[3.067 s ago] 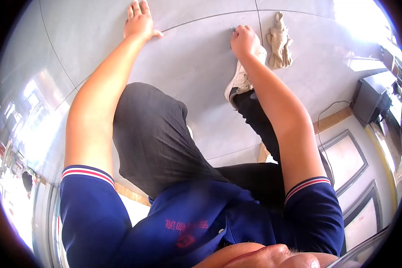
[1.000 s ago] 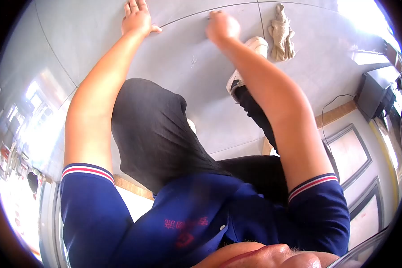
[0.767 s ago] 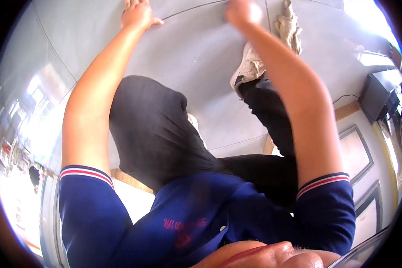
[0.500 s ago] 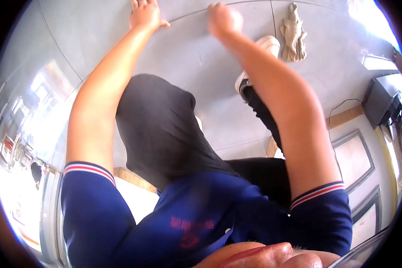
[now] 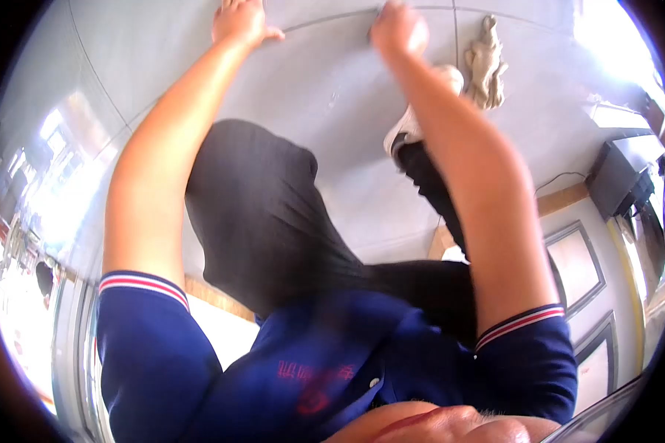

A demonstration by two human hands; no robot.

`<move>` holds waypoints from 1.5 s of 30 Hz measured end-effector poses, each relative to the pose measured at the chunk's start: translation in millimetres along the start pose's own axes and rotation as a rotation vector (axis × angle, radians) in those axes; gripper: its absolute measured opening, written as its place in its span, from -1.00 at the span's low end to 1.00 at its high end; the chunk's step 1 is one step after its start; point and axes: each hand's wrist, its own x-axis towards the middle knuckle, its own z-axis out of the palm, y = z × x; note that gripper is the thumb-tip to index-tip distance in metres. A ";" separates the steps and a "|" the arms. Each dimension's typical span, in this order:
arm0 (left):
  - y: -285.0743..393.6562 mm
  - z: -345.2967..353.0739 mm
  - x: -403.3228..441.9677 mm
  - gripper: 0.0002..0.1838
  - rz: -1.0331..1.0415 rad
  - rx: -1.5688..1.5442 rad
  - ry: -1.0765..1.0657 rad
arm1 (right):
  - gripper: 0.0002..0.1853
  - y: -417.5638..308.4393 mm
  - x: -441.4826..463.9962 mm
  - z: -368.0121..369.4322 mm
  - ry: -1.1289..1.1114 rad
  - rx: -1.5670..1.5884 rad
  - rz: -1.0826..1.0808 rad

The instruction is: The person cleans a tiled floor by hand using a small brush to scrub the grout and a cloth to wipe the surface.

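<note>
My left hand (image 5: 239, 22) lies palm down on the grey tiled floor (image 5: 332, 66), thumb stretched out to the side; the top edge of the view cuts off its fingertips. To the right, my right hand (image 5: 401, 29) is closed over the floor beside a dark tile seam. Its fingers are curled and slightly blurred, and whatever they hold, if anything, is hidden. Off to the right of that hand rests a bunched pair of beige knit work gloves (image 5: 486, 70).
My white shoe (image 5: 406, 129) stands on the floor behind my right forearm. My bent knee (image 5: 251, 170) in black trousers is between my arms. A dark box-like device (image 5: 621, 170) with a cable sits at the right, above white panelled doors (image 5: 576, 262). Bright glare lies on the left floor.
My right hand has moved right, closer to the gloves, and stays closed. My left hand keeps almost the same place on the floor. The view has shifted slightly.
</note>
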 end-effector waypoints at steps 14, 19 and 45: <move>2.0 5.0 2.5 0.40 -0.031 -0.003 -0.057 | -0.80 20.2 -2.6 37.5 0.234 0.016 -0.075; 0.9 5.0 12.5 0.38 -0.043 0.026 -0.009 | -0.81 28.6 -22.7 52.6 0.147 0.005 -0.077; 28.6 -19.5 -2.3 0.38 -0.123 0.029 -0.163 | -0.75 252.0 -57.4 -46.2 0.211 -0.173 -0.140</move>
